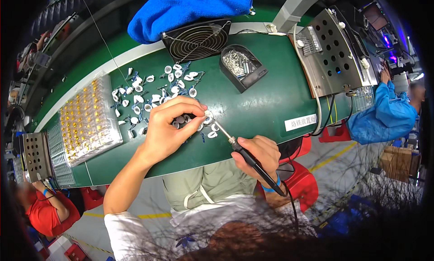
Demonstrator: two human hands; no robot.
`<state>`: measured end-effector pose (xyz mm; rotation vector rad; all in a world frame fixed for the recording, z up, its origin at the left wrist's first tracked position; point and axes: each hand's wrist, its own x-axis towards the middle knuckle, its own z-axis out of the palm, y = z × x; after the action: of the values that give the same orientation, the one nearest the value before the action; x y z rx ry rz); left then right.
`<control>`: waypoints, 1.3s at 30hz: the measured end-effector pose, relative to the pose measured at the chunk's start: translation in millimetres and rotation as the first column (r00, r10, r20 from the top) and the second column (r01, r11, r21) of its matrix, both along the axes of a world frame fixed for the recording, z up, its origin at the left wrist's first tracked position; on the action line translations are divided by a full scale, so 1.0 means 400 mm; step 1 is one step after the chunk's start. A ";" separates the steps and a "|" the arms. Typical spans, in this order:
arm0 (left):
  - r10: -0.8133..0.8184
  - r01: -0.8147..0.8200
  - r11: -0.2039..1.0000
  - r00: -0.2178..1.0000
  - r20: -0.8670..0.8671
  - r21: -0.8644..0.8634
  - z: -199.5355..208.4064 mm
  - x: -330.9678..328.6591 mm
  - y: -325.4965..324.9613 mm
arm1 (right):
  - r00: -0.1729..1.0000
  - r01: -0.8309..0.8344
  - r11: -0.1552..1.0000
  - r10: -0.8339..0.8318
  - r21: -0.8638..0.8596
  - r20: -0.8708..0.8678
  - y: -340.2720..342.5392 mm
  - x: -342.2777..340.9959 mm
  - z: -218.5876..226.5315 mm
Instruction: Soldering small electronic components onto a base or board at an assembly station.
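Note:
Thumb and forefinger of my left hand (168, 129) are pinched around a small white cup-shaped part (208, 118) above the green bench. My right hand (263, 156) grips a soldering iron (247, 157) by its black handle. The iron's metal shaft slants up and left, its tip at the white part; whether the two touch I cannot tell. Loose white parts with thin dark blue leads (137, 98) lie scattered beyond and left of my left hand. One more white piece (212, 134) rests just below the iron's tip.
A black scoop-shaped bin (251, 80) of small metal pieces stands beyond my hands. A fan (196, 41) sits behind it, near a blue cloth (190, 10). Left is a clear tray (113, 136) of gold-coloured parts; right, a perforated metal box (326, 57). Co-workers sit at both sides.

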<state>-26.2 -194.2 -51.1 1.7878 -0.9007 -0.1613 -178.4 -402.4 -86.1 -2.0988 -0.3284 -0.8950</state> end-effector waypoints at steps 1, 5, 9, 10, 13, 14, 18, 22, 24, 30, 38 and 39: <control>-0.003 0.003 1.000 1.000 0.018 -0.001 0.000 0.001 0.000 | 1.000 -0.006 1.000 0.006 -0.027 0.011 -0.001 0.002 0.000; -0.007 0.006 1.000 1.000 -0.022 -0.018 -0.006 0.004 0.002 | 1.000 -0.011 0.997 0.012 -0.073 0.021 0.001 0.004 0.002; 0.001 -0.002 1.000 0.999 -0.042 -0.027 -0.011 0.003 0.002 | 0.999 -0.029 0.997 0.030 -0.067 0.013 -0.001 0.005 0.005; 0.000 -0.001 1.000 1.000 -0.029 -0.025 -0.011 0.005 0.002 | 0.999 -0.030 0.997 0.031 -0.069 0.010 -0.001 0.005 0.006; 0.001 -0.001 1.000 1.000 -0.018 -0.021 -0.011 0.005 0.001 | 0.999 -0.032 0.997 0.032 -0.077 -0.004 -0.001 0.004 0.008; 0.003 -0.004 1.000 1.000 -0.021 -0.016 -0.011 0.004 0.001 | 0.999 -0.035 0.996 0.034 -0.077 -0.015 -0.001 0.003 0.009; 0.003 -0.003 1.000 1.000 -0.013 -0.023 -0.012 0.004 0.000 | 0.999 -0.032 0.996 0.031 -0.082 -0.013 -0.001 0.002 0.011; -0.002 0.001 1.000 1.000 -0.017 -0.026 -0.011 0.005 0.001 | 0.999 -0.030 0.996 0.029 -0.086 -0.014 -0.001 0.003 0.012; -0.003 0.003 1.000 1.000 -0.012 -0.021 -0.011 0.005 0.001 | 0.999 -0.028 0.996 0.027 -0.086 -0.018 -0.001 0.001 0.011; -0.010 0.009 1.000 1.000 -0.028 -0.019 -0.011 0.004 0.002 | 1.000 -0.001 0.999 0.001 -0.039 -0.003 -0.005 -0.007 -0.002; -0.016 0.003 0.998 0.981 -0.194 -0.064 -0.011 -0.002 -0.004 | 1.000 0.025 1.000 -0.026 -0.013 -0.010 -0.012 -0.014 -0.003; -0.016 0.003 0.998 0.981 -0.194 -0.070 -0.010 -0.002 -0.002 | 1.000 0.029 0.999 -0.029 -0.016 -0.007 -0.013 -0.013 -0.002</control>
<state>-27.0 -195.1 -55.0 1.6711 -0.7659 -0.3021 -183.5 -407.4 -86.9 -2.1257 -0.3036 -0.9046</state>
